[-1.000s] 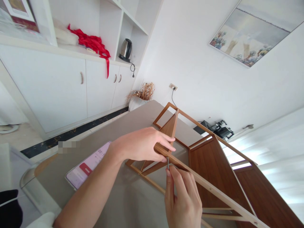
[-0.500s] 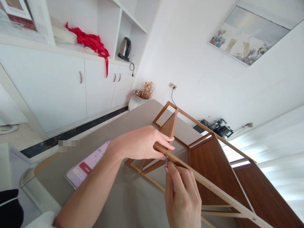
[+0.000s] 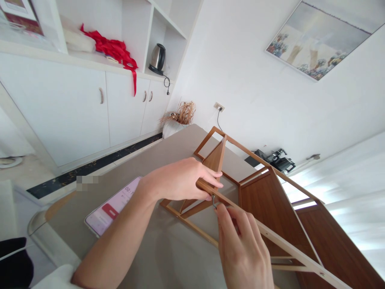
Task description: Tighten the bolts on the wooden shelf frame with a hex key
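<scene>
A wooden shelf rack (image 3: 279, 241) lies on its side on the grey table, with brown panels between light-edged rails. My left hand (image 3: 180, 180) is wrapped over the end of the near rail, thumb beneath and fingers over it where a panel meets it. Just beside that thumb, my right hand (image 3: 240, 245) pinches a thin bent metal hex key (image 3: 213, 202). Its tip meets the rail's edge at a bolt hole; most of the key is hidden by my fingers.
A phone (image 3: 111, 208) with a running timer lies under my left forearm on the table (image 3: 168, 156). A chair (image 3: 51, 237) stands at the left. Beyond are a potted dried plant (image 3: 177, 120), white cabinets (image 3: 81, 108) and a kettle (image 3: 158, 58).
My right hand has shifted a little to the right and down and turned, and the hex key has tilted with it. My left hand keeps its hold on the rail.
</scene>
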{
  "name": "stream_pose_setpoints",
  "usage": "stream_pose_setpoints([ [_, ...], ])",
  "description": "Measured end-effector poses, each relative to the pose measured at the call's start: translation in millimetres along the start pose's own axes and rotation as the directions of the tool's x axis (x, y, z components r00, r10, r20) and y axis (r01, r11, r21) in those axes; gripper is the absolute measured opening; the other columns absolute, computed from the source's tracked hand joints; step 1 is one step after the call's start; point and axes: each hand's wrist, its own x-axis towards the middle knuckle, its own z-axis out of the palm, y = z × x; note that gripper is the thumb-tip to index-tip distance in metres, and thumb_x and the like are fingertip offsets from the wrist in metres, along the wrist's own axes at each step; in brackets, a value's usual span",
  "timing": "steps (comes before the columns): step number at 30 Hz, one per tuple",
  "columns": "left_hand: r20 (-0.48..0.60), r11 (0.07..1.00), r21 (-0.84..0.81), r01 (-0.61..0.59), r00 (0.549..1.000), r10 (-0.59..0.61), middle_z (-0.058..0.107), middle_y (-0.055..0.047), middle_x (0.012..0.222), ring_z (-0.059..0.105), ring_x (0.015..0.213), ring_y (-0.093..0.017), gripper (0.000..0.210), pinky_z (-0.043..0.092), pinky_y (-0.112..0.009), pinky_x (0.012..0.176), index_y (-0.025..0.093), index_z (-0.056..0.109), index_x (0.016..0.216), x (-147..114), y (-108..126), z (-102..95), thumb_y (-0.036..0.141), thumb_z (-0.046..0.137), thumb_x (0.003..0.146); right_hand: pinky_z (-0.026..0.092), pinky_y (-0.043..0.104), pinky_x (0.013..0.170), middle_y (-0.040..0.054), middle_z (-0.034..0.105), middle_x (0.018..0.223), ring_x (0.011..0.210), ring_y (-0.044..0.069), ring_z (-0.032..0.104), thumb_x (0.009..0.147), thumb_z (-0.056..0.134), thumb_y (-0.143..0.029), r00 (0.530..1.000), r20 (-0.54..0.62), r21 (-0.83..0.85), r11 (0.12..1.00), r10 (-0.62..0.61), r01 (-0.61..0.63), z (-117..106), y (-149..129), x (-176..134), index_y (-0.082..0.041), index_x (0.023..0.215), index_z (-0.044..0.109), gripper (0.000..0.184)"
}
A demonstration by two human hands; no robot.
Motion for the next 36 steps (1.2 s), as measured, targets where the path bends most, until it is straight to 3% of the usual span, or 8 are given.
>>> stream_pose_setpoints([
  [13, -0.002, 1.000, -0.021, 0.019, 1.000, -0.019, 0.053, 0.010, 0.152, 0.068, 0.120, -0.020, 0.041, 0.050, -0.026, 0.090, 0.036, 0.071, 0.128, -0.8, 0.7, 0.2, 0.031, 0.070, 0.087, 0.050, 0.031, 0.065, 0.0140, 0.060, 0.100, 0.089, 0.024, 0.056, 0.098, 0.039, -0.009, 0.978, 0.154, -0.142, 0.977, -0.139, 0.161, -20.0, 7.1, 12.3, -0.010, 0.126, 0.062, 0.036],
  [18, -0.004, 0.999, -0.031, 0.020, 1.000, -0.020, 0.053, 0.007, 0.152, 0.071, 0.113, -0.020, 0.042, 0.051, -0.026, 0.089, 0.034, 0.071, 0.128, -1.1, 1.1, 0.8, 0.029, 0.068, 0.087, 0.048, 0.029, 0.065, 0.0116, 0.062, 0.101, 0.086, 0.020, 0.057, 0.099, 0.041, -0.010, 0.995, 0.100, -0.077, 0.996, -0.024, 0.032, -12.5, -0.7, 8.1, -0.014, 0.123, 0.063, 0.032],
  [23, 0.001, 0.999, -0.033, 0.019, 1.000, -0.019, 0.052, 0.005, 0.153, 0.075, 0.095, -0.018, 0.047, 0.052, -0.027, 0.084, 0.035, 0.071, 0.129, -2.4, 0.2, 1.6, 0.022, 0.065, 0.084, 0.047, 0.029, 0.068, 0.0050, 0.062, 0.085, 0.077, 0.017, 0.058, 0.099, 0.048, -0.010, 0.995, -0.046, 0.044, 0.995, 0.088, -0.086, 3.0, -14.4, 7.8, -0.016, 0.116, 0.065, 0.024],
  [30, 0.005, 0.998, -0.060, 0.006, 1.000, -0.006, 0.053, 0.001, 0.152, 0.075, 0.102, -0.021, 0.051, 0.052, -0.027, 0.085, 0.032, 0.071, 0.129, -3.6, 1.5, -0.7, 0.018, 0.066, 0.081, 0.049, 0.025, 0.068, 0.0036, 0.068, 0.082, 0.073, 0.014, 0.066, 0.102, 0.053, -0.020, 0.963, -0.147, 0.180, 0.964, 0.224, -0.197, 16.6, -30.8, 8.0, -0.015, 0.110, 0.067, 0.017],
  [36, 0.038, 1.000, -0.016, 0.001, 0.999, 0.000, 0.047, 0.003, 0.157, 0.073, 0.108, -0.021, 0.059, 0.053, -0.027, 0.088, 0.033, 0.065, 0.137, -4.7, -0.9, -0.9, 0.017, 0.065, 0.080, 0.043, 0.019, 0.052, -0.0035, 0.063, 0.062, 0.050, 0.009, 0.058, 0.103, 0.054, -0.030, 0.906, -0.145, 0.301, 0.890, 0.397, -0.342, 26.0, -40.8, 9.6, -0.019, 0.093, 0.069, 0.020],
])
